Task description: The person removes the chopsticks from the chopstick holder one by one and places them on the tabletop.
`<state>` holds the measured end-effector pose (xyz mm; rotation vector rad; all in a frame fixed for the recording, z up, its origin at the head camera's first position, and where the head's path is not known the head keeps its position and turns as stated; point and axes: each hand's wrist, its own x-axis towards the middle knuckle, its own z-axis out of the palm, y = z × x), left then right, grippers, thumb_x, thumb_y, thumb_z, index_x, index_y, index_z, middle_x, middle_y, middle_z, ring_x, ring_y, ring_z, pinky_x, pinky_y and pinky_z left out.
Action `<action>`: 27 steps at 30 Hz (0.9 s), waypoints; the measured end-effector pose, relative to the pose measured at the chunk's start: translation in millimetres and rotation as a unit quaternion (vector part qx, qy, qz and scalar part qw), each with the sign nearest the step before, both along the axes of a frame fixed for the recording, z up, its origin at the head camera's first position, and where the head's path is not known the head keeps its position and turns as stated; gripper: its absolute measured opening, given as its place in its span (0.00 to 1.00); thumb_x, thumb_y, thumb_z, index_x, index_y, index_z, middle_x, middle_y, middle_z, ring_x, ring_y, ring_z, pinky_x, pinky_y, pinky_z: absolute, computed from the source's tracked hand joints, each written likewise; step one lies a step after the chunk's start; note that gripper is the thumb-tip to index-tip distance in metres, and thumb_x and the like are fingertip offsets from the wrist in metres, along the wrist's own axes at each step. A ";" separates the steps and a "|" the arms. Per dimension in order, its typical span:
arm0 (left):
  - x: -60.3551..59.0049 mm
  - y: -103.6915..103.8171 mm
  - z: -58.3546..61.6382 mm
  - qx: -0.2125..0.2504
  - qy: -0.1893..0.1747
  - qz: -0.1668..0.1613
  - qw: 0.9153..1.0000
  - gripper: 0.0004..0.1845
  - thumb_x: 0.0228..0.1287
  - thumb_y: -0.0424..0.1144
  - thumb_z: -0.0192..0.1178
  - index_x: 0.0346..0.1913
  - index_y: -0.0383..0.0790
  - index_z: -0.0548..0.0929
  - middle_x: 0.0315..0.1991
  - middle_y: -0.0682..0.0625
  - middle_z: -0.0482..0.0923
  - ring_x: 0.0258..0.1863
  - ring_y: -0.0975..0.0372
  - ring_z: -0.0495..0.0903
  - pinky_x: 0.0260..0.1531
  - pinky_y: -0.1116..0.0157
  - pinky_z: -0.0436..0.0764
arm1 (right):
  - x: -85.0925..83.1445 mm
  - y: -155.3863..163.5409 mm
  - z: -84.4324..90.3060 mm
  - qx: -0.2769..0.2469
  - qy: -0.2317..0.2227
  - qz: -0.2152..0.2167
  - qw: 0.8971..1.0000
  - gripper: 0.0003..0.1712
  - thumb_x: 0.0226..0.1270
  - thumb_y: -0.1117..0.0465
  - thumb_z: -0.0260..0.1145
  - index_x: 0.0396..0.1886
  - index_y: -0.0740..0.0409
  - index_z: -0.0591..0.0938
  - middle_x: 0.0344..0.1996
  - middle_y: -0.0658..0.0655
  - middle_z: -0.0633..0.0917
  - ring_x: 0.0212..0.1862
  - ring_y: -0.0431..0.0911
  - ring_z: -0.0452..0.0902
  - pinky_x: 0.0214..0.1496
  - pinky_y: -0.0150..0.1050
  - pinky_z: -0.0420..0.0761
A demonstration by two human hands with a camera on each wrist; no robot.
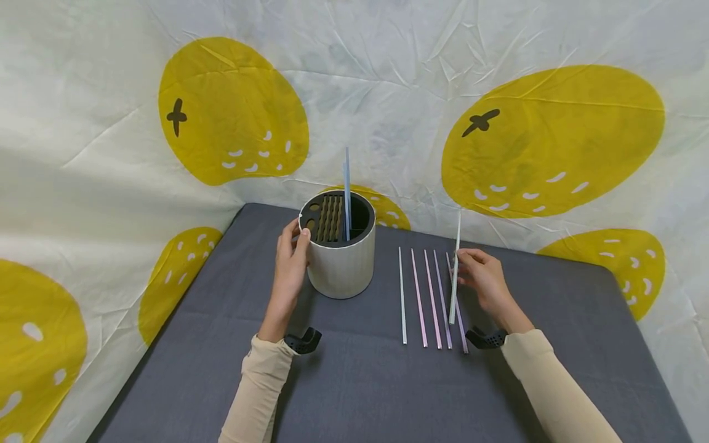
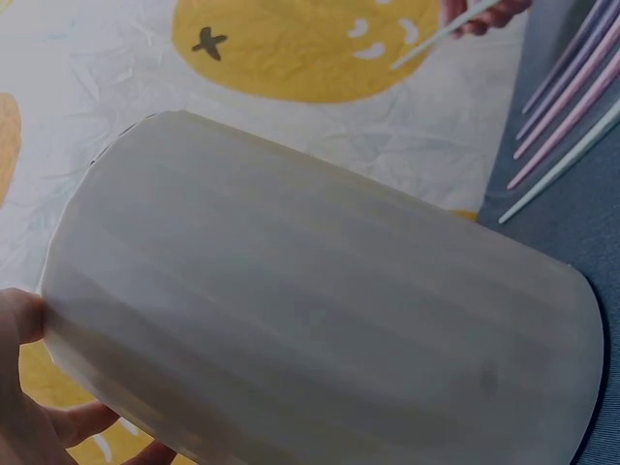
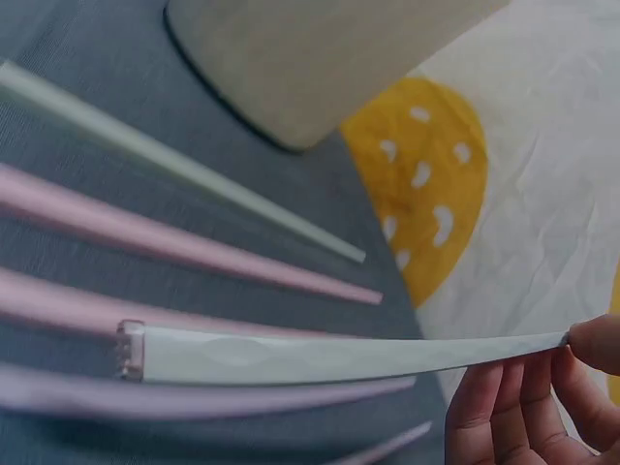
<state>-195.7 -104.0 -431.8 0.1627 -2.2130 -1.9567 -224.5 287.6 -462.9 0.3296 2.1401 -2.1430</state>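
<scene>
A round, off-white utensil holder [image 1: 340,271] with a dark slotted top stands near the table's back edge. My left hand [image 1: 290,255] grips its upper left side, thumb at the rim. Light blue chopsticks [image 1: 347,191] stick up from the top. Over to the right, my right hand [image 1: 484,277] pinches a pale green chopstick [image 3: 291,358] between thumb and fingers, its thick end pointing toward me. Beneath and left of it lie another pale green chopstick [image 1: 402,301], pink chopsticks [image 1: 418,298] and purple chopsticks [image 1: 442,298], side by side on the cloth.
A dark grey cloth covers the table [image 1: 354,394]. Behind it and along the left hangs a white curtain [image 1: 376,111] with large yellow fruit prints. Black bands with cameras [image 1: 303,340] sit on both wrists.
</scene>
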 end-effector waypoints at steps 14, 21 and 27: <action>0.8 -1.5 -4.7 -0.005 0.020 0.006 1.000 0.30 0.82 0.60 0.47 0.79 0.54 0.65 0.70 0.43 0.64 0.61 0.53 0.72 0.46 0.57 0.72 | 10.8 25.9 -36.8 0.136 -0.040 0.019 0.990 0.23 0.81 0.58 0.60 0.61 0.76 0.76 0.28 0.38 0.82 0.29 0.34 0.80 0.33 0.31 0.86; 0.9 0.0 -3.4 -0.010 0.022 0.009 1.000 0.31 0.82 0.60 0.48 0.79 0.53 0.65 0.70 0.43 0.64 0.62 0.52 0.72 0.46 0.56 0.73 | 16.0 26.6 -44.3 0.204 -0.026 0.023 0.978 0.22 0.80 0.62 0.59 0.60 0.78 0.78 0.27 0.45 0.84 0.26 0.35 0.80 0.29 0.33 0.85; 0.5 -0.1 -5.1 -0.007 0.017 0.008 1.000 0.31 0.82 0.60 0.47 0.80 0.53 0.64 0.71 0.43 0.63 0.65 0.52 0.72 0.50 0.50 0.74 | 20.7 23.5 -47.6 0.304 -0.005 0.018 0.953 0.18 0.78 0.60 0.62 0.54 0.73 0.83 0.28 0.56 0.87 0.23 0.37 0.80 0.26 0.33 0.84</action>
